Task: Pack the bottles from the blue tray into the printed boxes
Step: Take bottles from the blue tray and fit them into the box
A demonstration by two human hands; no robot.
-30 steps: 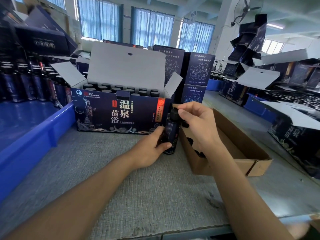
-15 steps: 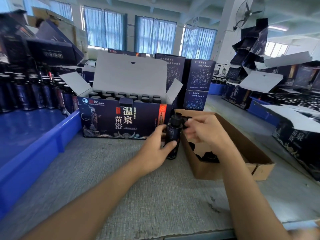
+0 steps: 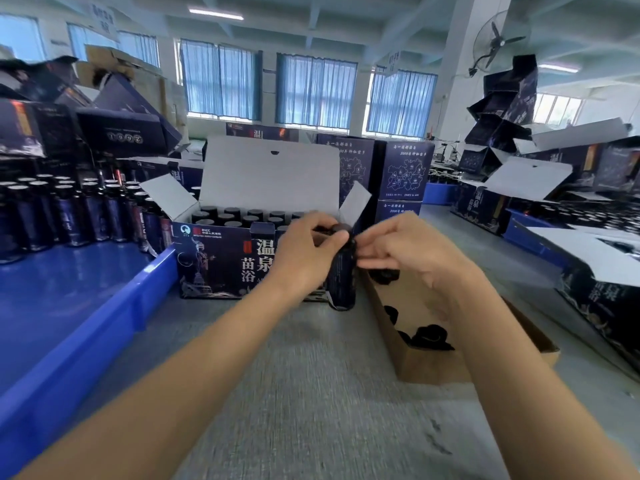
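Dark bottle shows blurred, its cap half hidden; left hand grips its top, right hand pinches alongside.

printed box stands between tray on left and carton on right.

Brown cardboard tray; wall fan
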